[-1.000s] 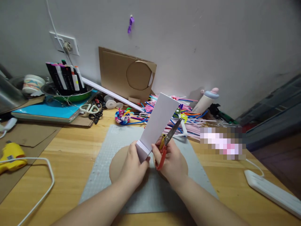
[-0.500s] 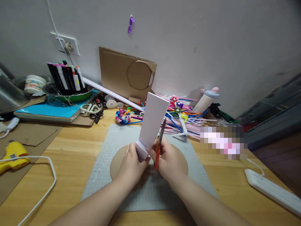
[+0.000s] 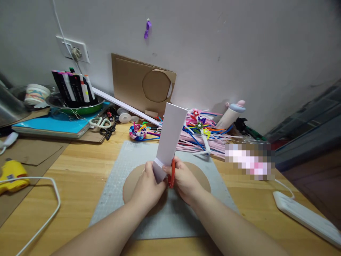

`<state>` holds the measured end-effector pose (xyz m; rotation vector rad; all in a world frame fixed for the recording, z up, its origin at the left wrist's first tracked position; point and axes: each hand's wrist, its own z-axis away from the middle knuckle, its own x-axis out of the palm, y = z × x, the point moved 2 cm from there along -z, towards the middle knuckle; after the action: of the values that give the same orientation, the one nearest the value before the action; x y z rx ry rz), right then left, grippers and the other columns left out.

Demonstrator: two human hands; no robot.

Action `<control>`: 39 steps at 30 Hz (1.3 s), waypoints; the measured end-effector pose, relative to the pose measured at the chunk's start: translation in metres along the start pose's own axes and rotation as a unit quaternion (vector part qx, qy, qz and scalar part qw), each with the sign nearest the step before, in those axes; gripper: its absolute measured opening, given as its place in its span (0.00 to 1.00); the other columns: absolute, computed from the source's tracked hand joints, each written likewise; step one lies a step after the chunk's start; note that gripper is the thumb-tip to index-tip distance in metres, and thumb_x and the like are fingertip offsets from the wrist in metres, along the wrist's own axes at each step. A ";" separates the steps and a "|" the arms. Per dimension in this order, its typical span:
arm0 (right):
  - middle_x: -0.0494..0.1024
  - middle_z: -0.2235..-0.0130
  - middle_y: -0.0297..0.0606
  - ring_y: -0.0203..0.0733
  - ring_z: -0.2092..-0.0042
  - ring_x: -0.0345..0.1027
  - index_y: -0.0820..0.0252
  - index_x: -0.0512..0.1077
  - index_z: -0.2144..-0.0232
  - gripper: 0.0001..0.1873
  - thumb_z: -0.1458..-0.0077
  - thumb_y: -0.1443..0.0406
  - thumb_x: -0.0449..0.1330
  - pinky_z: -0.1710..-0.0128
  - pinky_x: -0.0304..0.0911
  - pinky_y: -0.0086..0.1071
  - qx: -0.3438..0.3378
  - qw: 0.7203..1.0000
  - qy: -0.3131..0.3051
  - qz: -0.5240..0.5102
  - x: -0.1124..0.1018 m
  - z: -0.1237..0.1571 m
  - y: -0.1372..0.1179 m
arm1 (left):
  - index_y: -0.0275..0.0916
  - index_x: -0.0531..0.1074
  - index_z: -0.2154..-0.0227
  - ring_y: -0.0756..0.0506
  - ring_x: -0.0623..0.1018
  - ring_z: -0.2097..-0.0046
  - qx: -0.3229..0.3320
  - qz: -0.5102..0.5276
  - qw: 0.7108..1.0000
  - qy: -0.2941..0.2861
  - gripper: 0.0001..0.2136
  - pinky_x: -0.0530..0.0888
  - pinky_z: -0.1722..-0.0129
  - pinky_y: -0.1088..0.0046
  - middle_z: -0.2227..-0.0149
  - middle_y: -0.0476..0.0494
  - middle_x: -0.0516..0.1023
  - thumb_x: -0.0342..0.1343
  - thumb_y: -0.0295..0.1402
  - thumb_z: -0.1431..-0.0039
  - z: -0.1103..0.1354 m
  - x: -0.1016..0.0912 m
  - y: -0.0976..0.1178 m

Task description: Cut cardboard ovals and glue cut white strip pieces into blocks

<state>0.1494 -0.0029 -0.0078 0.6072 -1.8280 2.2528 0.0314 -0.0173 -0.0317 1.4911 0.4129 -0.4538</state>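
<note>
White strip (image 3: 170, 137) stands nearly upright, tilted slightly right, above the middle of the grey cutting mat (image 3: 119, 177). Left hand (image 3: 147, 186) has its fingers closed on the lower end. Right hand (image 3: 185, 179), touching it on the right, grips the red-handled scissors (image 3: 172, 173); the blades are hidden behind the card. A cardboard disc (image 3: 198, 174) lies on the mat beneath both hands. Coloured pipe cleaners (image 3: 202, 137) are heaped far right, a yellow glue gun (image 3: 12, 174) lies far left, and a power strip (image 3: 301, 213) lies near right
</note>
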 end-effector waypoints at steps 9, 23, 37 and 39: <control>0.75 0.70 0.29 0.37 0.68 0.66 0.57 0.69 0.68 0.13 0.58 0.65 0.68 0.66 0.61 0.28 -0.014 0.997 0.003 0.075 0.010 0.012 -0.006 | 0.42 0.63 0.56 0.43 0.76 0.58 -0.006 0.053 0.997 0.052 0.20 0.69 0.63 0.71 0.59 0.45 0.76 0.59 0.26 0.53 0.007 -0.005 0.014; 0.71 0.73 0.27 0.34 0.73 0.65 0.58 0.67 0.70 0.19 0.61 0.60 0.72 0.71 0.60 0.27 0.031 0.998 -0.007 0.057 -0.017 0.015 0.004 | 0.44 0.61 0.58 0.45 0.77 0.61 0.027 0.046 0.998 0.016 0.19 0.69 0.66 0.74 0.63 0.48 0.76 0.59 0.27 0.53 -0.003 0.000 0.004; 0.69 0.74 0.26 0.33 0.70 0.63 0.58 0.67 0.73 0.16 0.61 0.66 0.71 0.69 0.59 0.25 -0.091 0.989 0.087 0.074 0.001 0.027 0.019 | 0.41 0.64 0.63 0.42 0.77 0.60 0.017 0.025 0.999 0.014 0.13 0.70 0.66 0.71 0.63 0.44 0.76 0.58 0.27 0.52 0.002 0.000 0.003; 0.67 0.77 0.24 0.31 0.75 0.60 0.58 0.64 0.75 0.18 0.61 0.65 0.71 0.73 0.57 0.25 -0.080 0.990 0.094 0.063 0.003 0.027 0.021 | 0.41 0.64 0.63 0.43 0.77 0.61 0.013 0.018 1.000 0.015 0.13 0.69 0.67 0.72 0.63 0.44 0.76 0.57 0.25 0.52 0.003 -0.001 0.004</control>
<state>0.1436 -0.0340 -0.0206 0.2490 -1.9750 2.1275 0.0327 -0.0200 -0.0279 1.5308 0.4053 -0.4097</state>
